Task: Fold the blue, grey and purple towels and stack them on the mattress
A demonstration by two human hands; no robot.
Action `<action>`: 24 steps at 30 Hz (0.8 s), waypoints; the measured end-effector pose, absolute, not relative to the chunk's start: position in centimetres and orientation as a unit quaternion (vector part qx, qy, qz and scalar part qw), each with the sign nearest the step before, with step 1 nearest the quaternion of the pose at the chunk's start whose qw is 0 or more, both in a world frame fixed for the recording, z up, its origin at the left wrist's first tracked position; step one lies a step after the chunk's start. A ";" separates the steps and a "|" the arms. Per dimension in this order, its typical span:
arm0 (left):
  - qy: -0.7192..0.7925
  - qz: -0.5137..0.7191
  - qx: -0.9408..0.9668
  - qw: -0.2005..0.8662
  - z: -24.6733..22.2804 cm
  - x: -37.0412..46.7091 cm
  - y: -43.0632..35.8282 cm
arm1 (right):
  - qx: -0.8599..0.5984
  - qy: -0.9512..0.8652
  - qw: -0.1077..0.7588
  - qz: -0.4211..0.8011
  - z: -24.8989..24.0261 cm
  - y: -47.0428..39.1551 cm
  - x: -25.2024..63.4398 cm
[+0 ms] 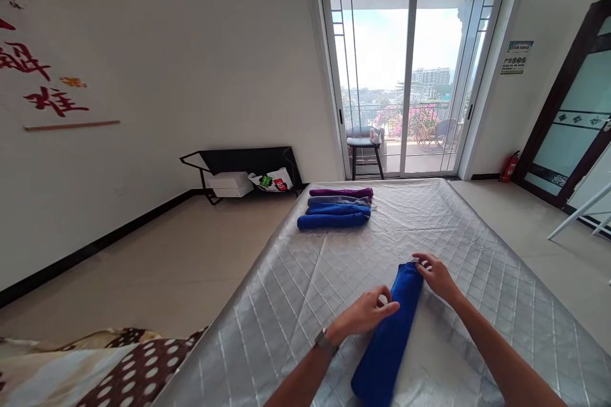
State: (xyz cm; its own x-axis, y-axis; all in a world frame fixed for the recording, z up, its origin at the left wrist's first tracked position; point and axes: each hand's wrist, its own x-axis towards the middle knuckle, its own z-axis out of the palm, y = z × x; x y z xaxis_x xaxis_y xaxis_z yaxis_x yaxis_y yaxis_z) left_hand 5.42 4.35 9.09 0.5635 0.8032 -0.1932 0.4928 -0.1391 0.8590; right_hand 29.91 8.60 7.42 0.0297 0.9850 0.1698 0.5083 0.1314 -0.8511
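Long, deep-blue cloth roll (pixel 391 343) lies slantwise directly below & btwn a person's bare hands. R hand (pixel 435 276) is at its far end, thumb & fingertips pinching the edge by a small white bit. L hand (pixel 366 311), w/ a grey-banded watch (pixel 326 341) on the wrist, is over the roll's L side, fingers loosely bent, grasping nothing; can't tell if it touches the cloth. Under all: wide silver quilted mattress cover (pixel 267 318). Ahead & L of hands, side by side: purple cloth roll (pixel 341 193), grey cloth roll (pixel 338 201) & two blue cloth rolls (pixel 334 221). Well L of hands: brown-and-white polka-dot fabric (pixel 147 362). Far ahead: white-framed sliding glass door (pixel 411 76), dark stool (pixel 364 142) beyond. Far ahead, R: red fire extinguisher (pixel 509 167).
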 end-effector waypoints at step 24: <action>0.272 0.358 0.805 0.388 12.9 9.9 6.6 | -0.470 -0.641 0.525 0.304 11.5 5.2 30.2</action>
State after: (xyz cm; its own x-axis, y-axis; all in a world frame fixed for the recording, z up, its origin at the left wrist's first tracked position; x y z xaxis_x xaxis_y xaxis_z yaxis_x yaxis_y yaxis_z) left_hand 9.85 6.62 12.89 0.5956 0.7153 0.3655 0.1603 -0.5517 0.8185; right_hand 30.17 5.21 11.54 -0.0061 0.9217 0.3878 0.2837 0.3734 -0.8832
